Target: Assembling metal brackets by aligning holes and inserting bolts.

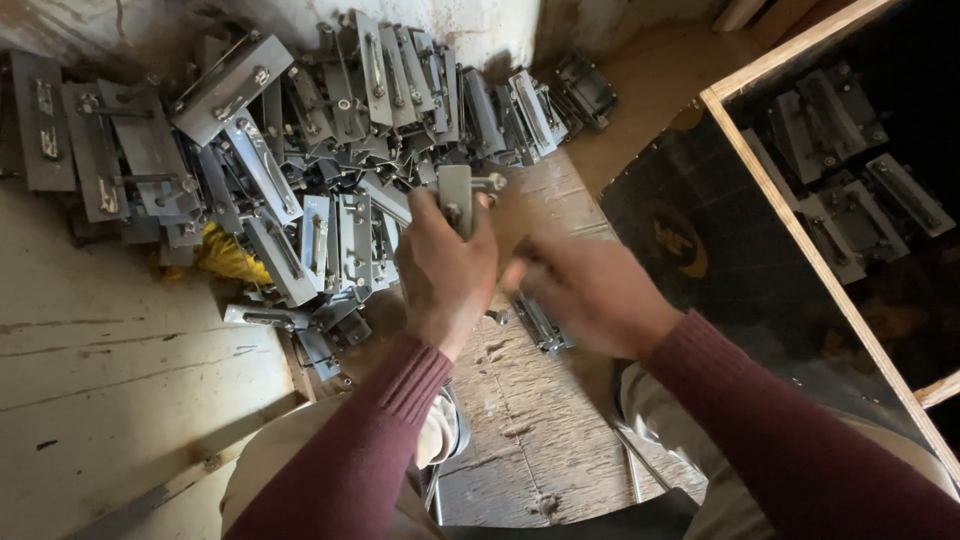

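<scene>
My left hand (445,265) grips a grey metal latch plate (457,192) with a bolt, holding it upright over the worn wooden board. My right hand (590,290) is just to its right, blurred, fingers curled toward the plate; I cannot tell whether it holds anything. Another metal latch (540,325) lies on the board below my right hand. Both arms wear dark red sleeves.
A big heap of similar grey latch plates (300,150) fills the upper left against a wall, with a yellow scrap (230,258) under it. On the right a dark wooden-rimmed box (800,240) holds more latch plates (850,190). Pale floorboards (110,380) lie left.
</scene>
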